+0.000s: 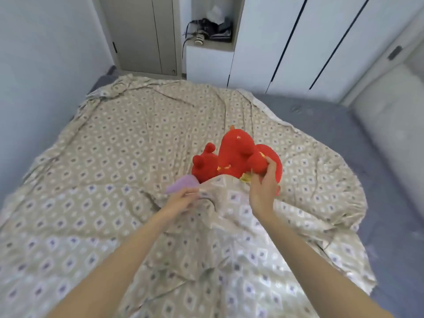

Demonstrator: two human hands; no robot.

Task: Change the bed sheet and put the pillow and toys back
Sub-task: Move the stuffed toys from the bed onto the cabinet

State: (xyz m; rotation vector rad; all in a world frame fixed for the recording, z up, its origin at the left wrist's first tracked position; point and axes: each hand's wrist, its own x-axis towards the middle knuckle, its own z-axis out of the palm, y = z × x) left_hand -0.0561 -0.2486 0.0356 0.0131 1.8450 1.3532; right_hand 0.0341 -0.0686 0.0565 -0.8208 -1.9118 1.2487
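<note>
Apparently clearing toys: right hand (263,189) grips the red plush (236,154), left hand (181,203) pinches a lilac toy (181,185) beside it; next, lift both away.

Grey door (142,33): shut, far beyond the left grip (181,200).
Niche (213,45): between door and wardrobe, holds dark cables (202,26).
Wardrobe (298,42): white panels with dark gaps, far beyond the right grip (263,187).
Wall (46,65): pale, left of the left grip.
</note>
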